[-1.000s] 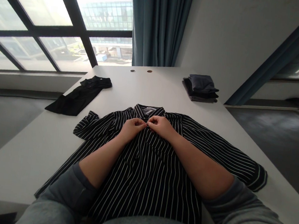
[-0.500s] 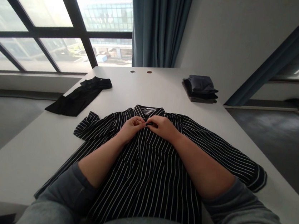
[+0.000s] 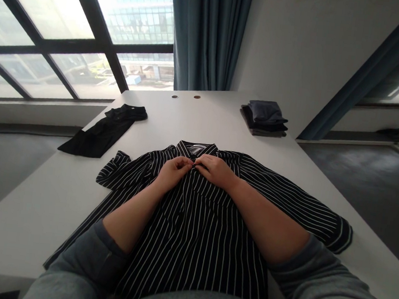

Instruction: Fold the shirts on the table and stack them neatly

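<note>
A black shirt [image 3: 207, 237] with white stripes lies front up on the white table, its collar [image 3: 196, 148] pointing away from me. Its right-hand sleeve is spread out to the side; the left-hand sleeve is bent, with the cuff turned up. Just below the collar, my left hand [image 3: 173, 173] pinches the front edge of the shirt between thumb and fingers. My right hand [image 3: 216, 171] pinches the same placket from the other side, and the fingertips of both hands almost meet. Any button between them is too small or hidden to make out.
On the far left of the white table [image 3: 173, 122] lies a black garment [image 3: 102, 131]. A stack of folded dark clothes [image 3: 264, 118] sits at the far right. Two round grommets are set near the far edge, before a blue curtain [image 3: 208, 35] and windows.
The fingertips have shifted slightly at the placket, and the dark fold raised between them shows less now. The whole view has moved a little; the clothes lie as before.
</note>
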Demonstrator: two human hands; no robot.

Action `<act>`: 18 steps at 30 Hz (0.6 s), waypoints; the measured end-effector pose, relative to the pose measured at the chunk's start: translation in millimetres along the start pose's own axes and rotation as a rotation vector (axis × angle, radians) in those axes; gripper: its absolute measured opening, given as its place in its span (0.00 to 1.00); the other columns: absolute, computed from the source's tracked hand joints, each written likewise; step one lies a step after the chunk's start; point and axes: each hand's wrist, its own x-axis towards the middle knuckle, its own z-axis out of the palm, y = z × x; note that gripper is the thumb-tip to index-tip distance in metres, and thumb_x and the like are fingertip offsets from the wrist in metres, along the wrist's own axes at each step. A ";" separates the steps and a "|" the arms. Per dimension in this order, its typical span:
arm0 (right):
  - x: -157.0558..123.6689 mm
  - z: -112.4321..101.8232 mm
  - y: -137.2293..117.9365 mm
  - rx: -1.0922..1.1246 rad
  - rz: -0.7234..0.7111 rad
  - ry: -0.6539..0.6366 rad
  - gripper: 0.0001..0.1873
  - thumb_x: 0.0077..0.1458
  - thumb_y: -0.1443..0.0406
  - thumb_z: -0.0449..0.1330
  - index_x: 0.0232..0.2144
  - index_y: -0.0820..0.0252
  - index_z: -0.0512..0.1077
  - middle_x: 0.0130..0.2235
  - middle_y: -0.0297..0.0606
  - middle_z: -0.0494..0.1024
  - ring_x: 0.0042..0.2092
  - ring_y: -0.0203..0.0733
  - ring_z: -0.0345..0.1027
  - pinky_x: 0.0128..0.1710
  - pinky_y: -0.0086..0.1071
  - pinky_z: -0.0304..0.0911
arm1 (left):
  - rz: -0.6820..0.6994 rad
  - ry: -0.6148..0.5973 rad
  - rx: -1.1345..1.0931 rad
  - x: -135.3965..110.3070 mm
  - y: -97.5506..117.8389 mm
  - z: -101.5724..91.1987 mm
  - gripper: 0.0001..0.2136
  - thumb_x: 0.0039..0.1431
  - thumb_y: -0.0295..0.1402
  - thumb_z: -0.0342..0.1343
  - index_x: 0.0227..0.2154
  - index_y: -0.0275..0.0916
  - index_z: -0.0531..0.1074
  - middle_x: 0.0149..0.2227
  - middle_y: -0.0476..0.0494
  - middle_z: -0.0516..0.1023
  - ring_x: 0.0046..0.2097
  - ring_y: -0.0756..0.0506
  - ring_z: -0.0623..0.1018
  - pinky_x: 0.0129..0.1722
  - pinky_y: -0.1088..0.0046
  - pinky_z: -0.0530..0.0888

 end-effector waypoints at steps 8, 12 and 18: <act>-0.1 0.3 -4.1 -0.054 -0.076 0.042 0.09 0.70 0.64 0.56 0.43 0.58 0.77 0.42 0.45 0.82 0.45 0.47 0.77 0.49 0.44 0.74 | 0.142 0.055 0.120 -1.5 1.8 0.7 0.04 0.61 0.34 0.60 0.37 0.41 0.75 0.36 0.48 0.79 0.37 0.47 0.76 0.42 0.71 0.72; 0.8 -1.3 -5.6 -0.069 -0.115 0.045 0.10 0.71 0.63 0.56 0.45 0.57 0.78 0.44 0.43 0.82 0.47 0.46 0.77 0.51 0.43 0.75 | 0.127 -0.006 -0.020 -1.1 1.4 3.3 0.07 0.62 0.38 0.59 0.34 0.41 0.70 0.37 0.48 0.77 0.40 0.47 0.75 0.46 0.71 0.71; 2.5 -3.5 -8.8 -0.085 -0.125 0.055 0.12 0.71 0.62 0.55 0.46 0.55 0.79 0.43 0.43 0.82 0.46 0.45 0.76 0.50 0.44 0.75 | 0.083 -0.040 -0.170 -1.6 3.0 6.8 0.13 0.61 0.44 0.61 0.32 0.41 0.67 0.37 0.48 0.77 0.40 0.48 0.74 0.46 0.71 0.72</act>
